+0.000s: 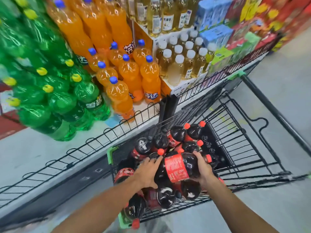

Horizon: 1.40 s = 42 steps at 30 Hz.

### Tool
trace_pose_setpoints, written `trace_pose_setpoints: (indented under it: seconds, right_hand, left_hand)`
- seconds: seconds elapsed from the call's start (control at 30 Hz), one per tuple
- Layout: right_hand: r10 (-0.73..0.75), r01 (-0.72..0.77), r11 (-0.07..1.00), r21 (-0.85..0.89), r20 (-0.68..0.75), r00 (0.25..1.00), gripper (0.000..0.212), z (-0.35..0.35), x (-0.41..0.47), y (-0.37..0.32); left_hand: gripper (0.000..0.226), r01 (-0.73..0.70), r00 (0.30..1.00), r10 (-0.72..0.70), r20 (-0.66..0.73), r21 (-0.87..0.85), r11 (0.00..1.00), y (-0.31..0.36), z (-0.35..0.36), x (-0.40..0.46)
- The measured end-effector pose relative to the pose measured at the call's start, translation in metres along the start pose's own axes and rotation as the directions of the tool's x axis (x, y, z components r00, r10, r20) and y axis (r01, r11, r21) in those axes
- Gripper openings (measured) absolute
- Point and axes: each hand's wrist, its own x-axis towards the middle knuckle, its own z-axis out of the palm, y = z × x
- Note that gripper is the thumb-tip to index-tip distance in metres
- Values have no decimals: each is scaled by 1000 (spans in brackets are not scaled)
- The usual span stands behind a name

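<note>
Gripped one bottle [178, 167] crosswise just above the pile [166, 194] inside the cart [211, 145]. Clasped its cap end with the right hand [202, 169], fingers curled round; braced its base end with the left hand [148, 172], fingers straight and pressed flat. Looked liable to slip: slick plastic, heavy load, only one hand truly wrapped. Could have dropped onto the pile, set loose bottles rolling and pinched fingers. Beyond the cart, risked knocking the orange bottles [129, 76] or green bottles [55, 101] on a wide swing, despite the shelf's low rail [117, 125].
</note>
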Motion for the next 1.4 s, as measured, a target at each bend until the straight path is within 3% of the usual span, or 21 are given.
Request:
trace_pose_setpoints:
  seconds: [0.2, 0.37, 0.5, 0.6, 0.67, 0.8, 1.1, 1.23, 1.4]
  right_hand:
    - [-177, 175, 984, 22, 90, 980, 65, 26, -85, -28]
    - [-357, 350, 934, 71, 150, 922, 62, 74, -172, -42]
    - [-475, 467, 880, 88, 212, 854, 107, 122, -216, -40]
    - [-534, 524, 843, 119, 296, 792, 120, 169, -270, -33]
    - [-571, 580, 809, 95, 356, 740, 106, 202, -317, -20]
    - [-598, 643, 761, 82, 471, 648, 53, 274, -384, 6]
    - [-562, 701, 710, 62, 650, 512, 75, 406, -470, 60]
    - [-540, 717, 696, 51, 695, 475, 52, 444, -486, 69]
    - [-540, 746, 665, 36, 712, 448, 47, 485, -487, 67]
  left_hand:
    - [130, -32, 985, 39, -169, 43, 999, -19, -69, -57]
    - [130, -21, 934, 52, -354, 92, 996, -57, -126, -130]
    - [133, 41, 877, 21, -480, 119, 992, -106, -155, -193]
    - [132, 100, 829, -34, -558, 89, 991, -145, -171, -248]
    - [131, 140, 791, -67, -608, 74, 987, -171, -178, -288]
    - [130, 258, 697, -150, -702, 50, 965, -228, -183, -366]
    - [128, 405, 538, -348, -768, -126, 906, -325, -168, -497]
    - [129, 406, 474, -381, -794, -186, 894, -353, -162, -518]
    - [125, 405, 435, -437, -787, -263, 876, -382, -165, -518]
